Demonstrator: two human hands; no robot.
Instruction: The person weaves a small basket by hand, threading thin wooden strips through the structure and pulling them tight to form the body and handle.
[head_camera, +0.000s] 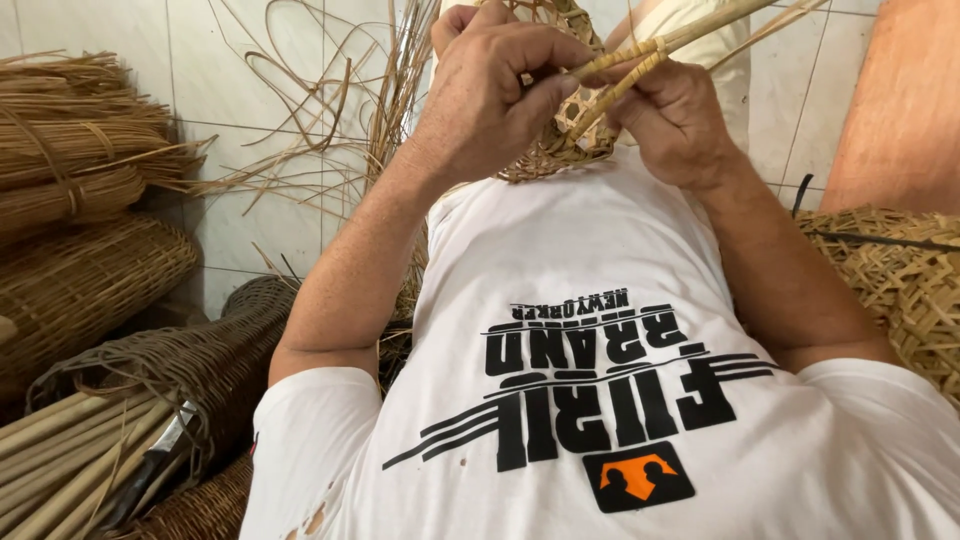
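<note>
Wrapping goes best when the cane strip (640, 55) is kept taut, pinched by closed left-hand fingers (545, 95) and right-hand fingers (640, 85) against the woven basket (560, 150).

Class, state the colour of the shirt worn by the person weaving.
White shirt with black print, head view.

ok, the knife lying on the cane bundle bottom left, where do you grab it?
Probably by the dark handle end of the knife, coming from above: it lies flat along the canes, blade pointing up toward the dark woven basket, and its handle end sits nearest the frame's bottom edge.
</note>
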